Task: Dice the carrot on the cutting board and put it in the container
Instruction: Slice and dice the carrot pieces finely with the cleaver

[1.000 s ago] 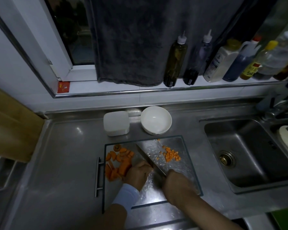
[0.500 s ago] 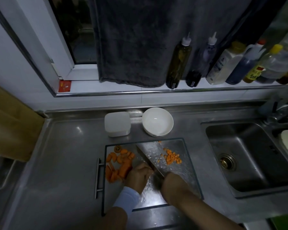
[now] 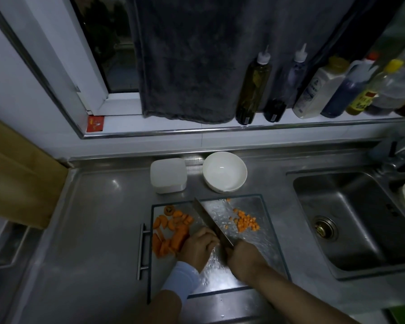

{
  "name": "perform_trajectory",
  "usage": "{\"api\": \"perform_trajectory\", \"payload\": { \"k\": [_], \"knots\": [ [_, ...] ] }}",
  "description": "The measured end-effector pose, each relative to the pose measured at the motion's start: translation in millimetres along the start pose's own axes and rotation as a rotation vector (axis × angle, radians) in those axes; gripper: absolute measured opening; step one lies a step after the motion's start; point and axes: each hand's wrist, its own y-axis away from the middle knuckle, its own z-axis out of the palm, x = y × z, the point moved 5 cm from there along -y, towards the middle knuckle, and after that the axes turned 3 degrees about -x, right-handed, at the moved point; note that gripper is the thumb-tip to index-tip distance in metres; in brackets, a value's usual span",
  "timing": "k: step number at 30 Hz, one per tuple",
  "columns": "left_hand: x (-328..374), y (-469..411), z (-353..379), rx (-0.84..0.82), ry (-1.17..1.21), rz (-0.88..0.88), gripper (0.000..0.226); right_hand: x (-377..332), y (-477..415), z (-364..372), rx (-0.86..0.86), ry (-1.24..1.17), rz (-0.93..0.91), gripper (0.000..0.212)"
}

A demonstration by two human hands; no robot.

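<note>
the glass cutting board (image 3: 264, 244) lies on the steel counter (image 3: 98, 230), in front of a white square container (image 3: 168, 175) and a white bowl (image 3: 224, 171), both holding no carrot. the left hand (image 3: 198, 247), with a white band (image 3: 181, 279) at the wrist, has its fingers curled and bunched together, pressing down on the carrot chunks (image 3: 173, 232) piled on the board's left half. the right hand (image 3: 242, 258) is wrapped round the handle of a cleaver (image 3: 211, 218); the handle itself is hidden in the fist. the blade runs diagonally across the board, just beside the left knuckles. a small heap of diced carrot (image 3: 244, 222) sits on the blade's right side. the sink (image 3: 351, 220) is to the right.
</note>
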Motion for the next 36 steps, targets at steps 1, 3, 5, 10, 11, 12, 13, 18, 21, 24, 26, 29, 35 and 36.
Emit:
{"api": "perform_trajectory", "payload": {
  "k": [1, 3, 5, 10, 11, 12, 13, 18, 21, 24, 26, 29, 35, 36],
  "knots": [
    [0.8, 0.0, -1.5, -0.002, -0.015, -0.002, 0.010, 3.6, 1.2, -2.0, 0.010, -0.015, 0.019, 0.038],
    [1.7, -1.1, -3.7, -0.006, -0.036, 0.018, 0.010, 9.9, 1.8, -9.7, 0.040, -0.034, 0.033, 0.036],
    [0.3, -2.4, -3.6, -0.009, -0.031, 0.039, 0.009, 15.5, 0.5, -19.3, 0.076, -0.051, 0.053, 0.030],
    [3.8, -10.8, -12.0, -0.077, -0.059, 0.020, 0.013, 27.6, -6.8, -32.9, 0.133, -0.120, 0.074, 0.028],
    [5.5, -14.0, -14.6, -0.098, -0.079, 0.014, 0.020, 29.7, -7.3, -33.1, 0.128, -0.124, 0.075, 0.028],
    [6.0, -17.9, -16.2, -0.126, -0.101, 0.011, 0.028, 31.3, -7.3, -33.1, 0.127, -0.126, 0.075, 0.027],
    [7.0, -21.6, -17.2, -0.156, -0.124, 0.018, 0.033, 32.4, -7.1, -32.9, 0.127, -0.126, 0.075, 0.026],
    [11.5, -31.1, -14.0, -0.314, -0.259, 0.082, 0.036, 36.4, -5.6, -29.1, 0.138, -0.139, 0.057, 0.026],
    [11.9, -31.0, -12.0, -0.328, -0.286, 0.064, 0.030, 36.3, -6.4, -29.5, 0.143, -0.146, 0.036, 0.025],
    [3.2, -21.9, -8.5, -0.250, -0.242, -0.072, 0.026, 33.4, -8.0, -28.7, 0.134, -0.116, 0.021, 0.025],
    [2.1, -11.3, -5.2, -0.157, -0.199, -0.204, 0.021, 29.8, -9.1, -26.5, 0.133, -0.100, 0.011, 0.027],
    [5.8, 0.4, 0.0, -0.017, -0.049, -0.399, 0.029, 25.2, -10.1, -19.6, 0.116, -0.101, -0.001, 0.029],
    [1.3, 3.7, -4.3, 0.002, 0.075, -0.362, 0.037, 27.9, -7.0, -14.7, 0.101, -0.047, -0.009, 0.030],
    [0.2, 2.4, -7.9, 0.003, 0.045, -0.315, 0.032, 28.5, -6.8, -15.1, 0.104, -0.043, -0.011, 0.030]
  ]
}}
